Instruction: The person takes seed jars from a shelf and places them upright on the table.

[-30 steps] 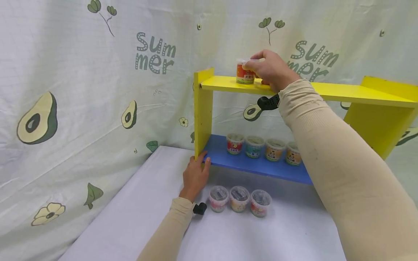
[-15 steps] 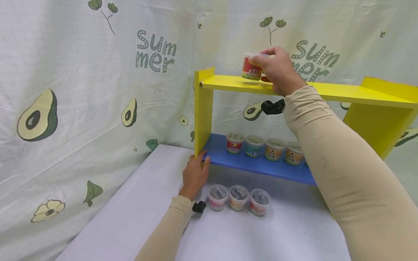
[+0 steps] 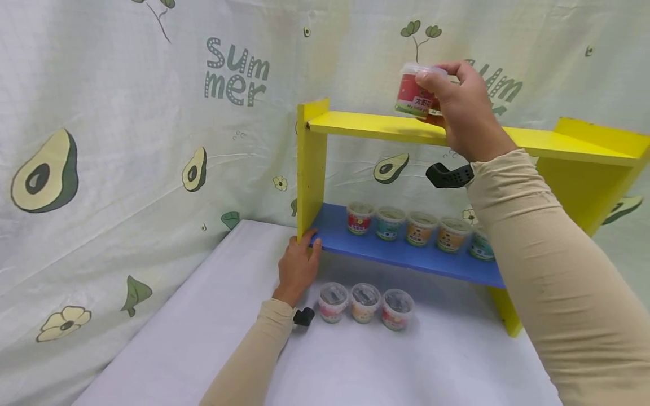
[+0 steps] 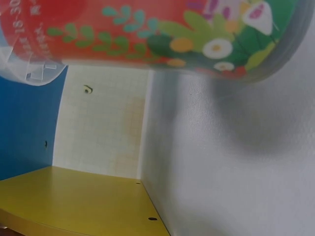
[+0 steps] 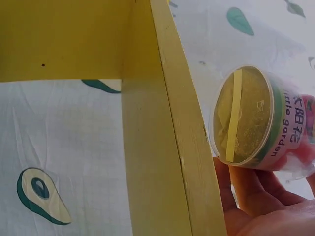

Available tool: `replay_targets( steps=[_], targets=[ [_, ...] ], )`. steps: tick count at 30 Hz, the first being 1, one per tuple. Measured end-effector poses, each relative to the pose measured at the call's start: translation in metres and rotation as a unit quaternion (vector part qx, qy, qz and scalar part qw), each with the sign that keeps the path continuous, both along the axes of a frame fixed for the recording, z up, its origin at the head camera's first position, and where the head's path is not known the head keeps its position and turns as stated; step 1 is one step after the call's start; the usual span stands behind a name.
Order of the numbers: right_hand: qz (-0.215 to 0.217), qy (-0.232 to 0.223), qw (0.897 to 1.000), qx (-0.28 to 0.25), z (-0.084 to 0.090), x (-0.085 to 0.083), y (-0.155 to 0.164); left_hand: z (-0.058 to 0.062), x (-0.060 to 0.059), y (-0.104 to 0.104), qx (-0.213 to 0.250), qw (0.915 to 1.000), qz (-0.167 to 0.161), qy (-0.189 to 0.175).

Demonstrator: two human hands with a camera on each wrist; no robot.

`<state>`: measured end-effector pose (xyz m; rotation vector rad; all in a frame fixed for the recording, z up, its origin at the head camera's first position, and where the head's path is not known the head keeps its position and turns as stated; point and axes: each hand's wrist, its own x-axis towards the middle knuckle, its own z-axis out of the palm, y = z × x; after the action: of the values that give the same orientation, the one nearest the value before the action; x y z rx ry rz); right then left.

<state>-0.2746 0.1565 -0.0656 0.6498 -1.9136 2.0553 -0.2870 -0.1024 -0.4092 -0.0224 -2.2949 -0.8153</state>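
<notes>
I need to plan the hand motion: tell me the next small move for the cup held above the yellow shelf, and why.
Probably bring it down clear of the shelf. The right hand grips the cup tilted, off the yellow top shelf, while similar cups sit on the blue shelf and the table.

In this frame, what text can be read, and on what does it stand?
"Summer": printed on the pale avocado-patterned cloth backdrop, split over two lines.
"little garden": on the small red-labelled plastic cup that the right hand holds.
Labels on the cups on the blue shelf board: too small to read.
</notes>
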Motion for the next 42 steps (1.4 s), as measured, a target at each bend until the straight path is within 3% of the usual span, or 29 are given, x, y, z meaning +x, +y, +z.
replay_targets(
  steps=[12,22,30,37,42],
  targets=[
    [0.066,0.063,0.993,-0.080,-0.021,0.041,0.032,-0.001,0.000,-0.003,-0.009,0.9999,-0.007,0.000],
    [0.064,0.083,0.989,-0.107,-0.046,0.067,0.057,0.002,0.000,-0.002,-0.005,1.0000,0.002,-0.007],
    [0.066,0.084,0.989,-0.103,-0.071,0.075,0.072,-0.002,0.001,0.001,0.003,0.9999,-0.005,-0.011],
    [0.072,0.080,0.989,-0.102,-0.105,0.079,0.076,-0.003,0.003,-0.001,0.002,1.0000,-0.001,-0.004],
    [0.021,0.069,0.996,-0.055,-0.130,0.085,0.081,-0.002,0.002,-0.002,0.005,0.9999,-0.006,-0.010]
  ],
)
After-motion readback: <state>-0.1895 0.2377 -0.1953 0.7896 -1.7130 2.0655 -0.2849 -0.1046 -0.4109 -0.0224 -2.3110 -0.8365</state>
